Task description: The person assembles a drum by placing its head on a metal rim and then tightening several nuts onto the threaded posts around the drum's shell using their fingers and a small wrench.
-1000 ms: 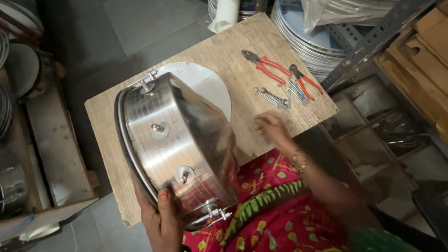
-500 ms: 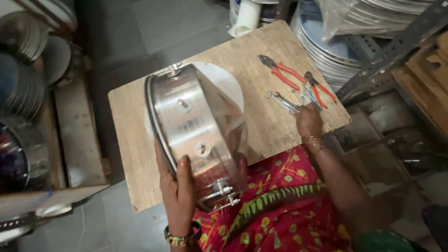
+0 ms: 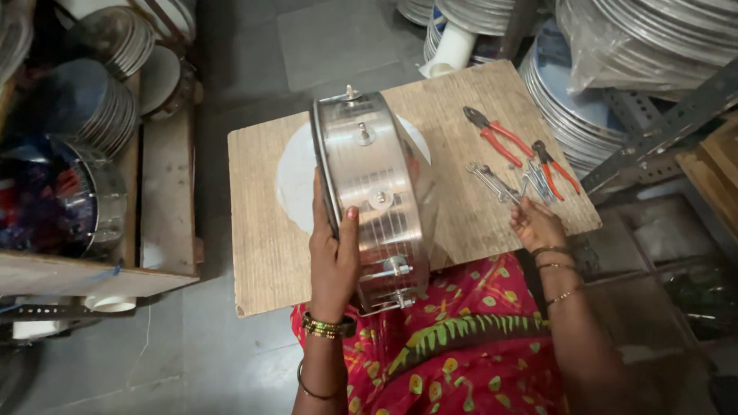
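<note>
Your left hand (image 3: 334, 257) is clamped on the rim of the steel drum-shaped vessel (image 3: 373, 196), holding it on edge over the wooden counter (image 3: 261, 230); its open side faces away from you, so the inside is hidden. A white round sheet (image 3: 296, 177) lies under it, mostly covered. Your right hand (image 3: 536, 223) rests on the counter with fingers loosely curled, gripping nothing, touching the small spanners (image 3: 492, 180), whose ends are hard to tell apart. Two red-handled pliers (image 3: 500, 138) lie beyond. At top right, clear plastic wrap (image 3: 615, 46) covers stacked steel plates (image 3: 569, 107), which the frame cuts off.
</note>
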